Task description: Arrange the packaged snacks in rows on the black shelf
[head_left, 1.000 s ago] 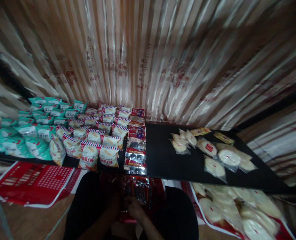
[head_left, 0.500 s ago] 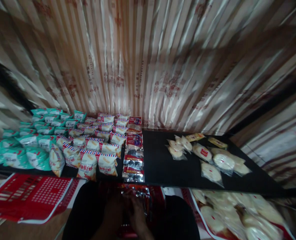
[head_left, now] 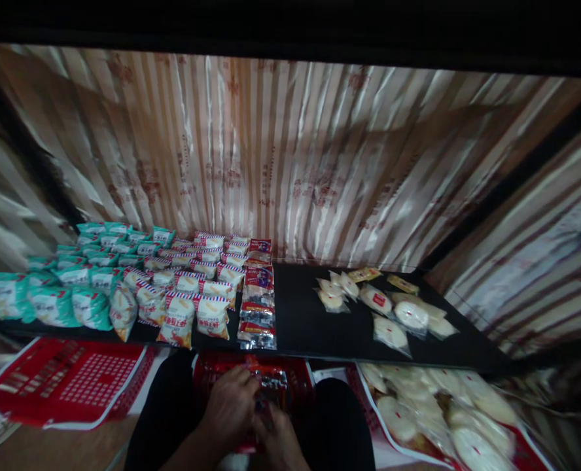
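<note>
Between my knees stands a red basket [head_left: 300,374] with shiny red and dark snack packets [head_left: 273,379] in it. My left hand [head_left: 232,398] is over the basket, fingers curled and close together; what lies under them is hidden. Just to its right and lower, my right hand [head_left: 278,433] is closed around a small dark packet [head_left: 264,412], whose printing is too dim to read. The two hands nearly touch. In front of them, a column of red and silver packets [head_left: 257,297] lies on the black shelf [head_left: 300,327].
Left on the shelf stand rows of striped white snack bags [head_left: 176,320] and teal bags [head_left: 52,306]. At the right lie clear-wrapped pale round items [head_left: 391,332]. Below are a red basket [head_left: 99,379] and another basket holding pale wrapped rounds [head_left: 398,418]. A dark beam [head_left: 290,59] crosses overhead.
My view has tilted up, bringing the overhead beam into sight. My left hand has come up into clearer view over the basket, and the small dark packet now shows in my right hand.
</note>
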A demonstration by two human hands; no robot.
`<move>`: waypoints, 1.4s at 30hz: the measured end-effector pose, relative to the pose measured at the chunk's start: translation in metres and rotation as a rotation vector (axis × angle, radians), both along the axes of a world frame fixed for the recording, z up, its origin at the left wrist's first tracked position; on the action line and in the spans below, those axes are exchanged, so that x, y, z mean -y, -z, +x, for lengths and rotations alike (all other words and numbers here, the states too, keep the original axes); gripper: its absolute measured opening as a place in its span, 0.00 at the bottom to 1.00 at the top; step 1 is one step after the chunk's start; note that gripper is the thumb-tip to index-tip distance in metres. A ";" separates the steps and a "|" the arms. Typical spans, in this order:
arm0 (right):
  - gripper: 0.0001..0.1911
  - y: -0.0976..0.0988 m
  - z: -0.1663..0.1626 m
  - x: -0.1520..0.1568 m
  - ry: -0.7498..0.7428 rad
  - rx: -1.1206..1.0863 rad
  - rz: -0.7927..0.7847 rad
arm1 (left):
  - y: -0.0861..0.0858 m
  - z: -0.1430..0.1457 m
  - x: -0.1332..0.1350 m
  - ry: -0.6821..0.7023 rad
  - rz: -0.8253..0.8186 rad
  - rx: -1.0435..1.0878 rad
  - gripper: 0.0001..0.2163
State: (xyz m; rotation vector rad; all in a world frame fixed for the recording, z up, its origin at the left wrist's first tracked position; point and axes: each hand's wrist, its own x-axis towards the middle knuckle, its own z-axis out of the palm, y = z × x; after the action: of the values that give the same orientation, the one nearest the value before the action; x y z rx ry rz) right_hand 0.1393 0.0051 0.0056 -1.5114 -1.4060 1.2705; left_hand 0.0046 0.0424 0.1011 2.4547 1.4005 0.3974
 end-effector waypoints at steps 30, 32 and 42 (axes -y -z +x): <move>0.32 -0.107 0.041 -0.028 0.429 -0.328 0.007 | 0.017 0.029 -0.002 -0.301 -0.527 0.863 0.20; 0.36 -0.107 0.043 -0.034 0.495 -0.284 0.038 | 0.016 0.031 -0.007 -0.322 -0.500 0.863 0.20; 0.47 -0.126 0.047 -0.086 0.483 -0.395 0.077 | 0.000 0.043 -0.033 -0.356 -0.331 0.874 0.26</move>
State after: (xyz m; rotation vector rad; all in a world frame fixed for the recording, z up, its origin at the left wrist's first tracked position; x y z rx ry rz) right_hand 0.1867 0.0908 0.1311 -1.3462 -0.7676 1.1144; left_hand 0.0478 0.0756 0.1014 1.4490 1.3246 1.0554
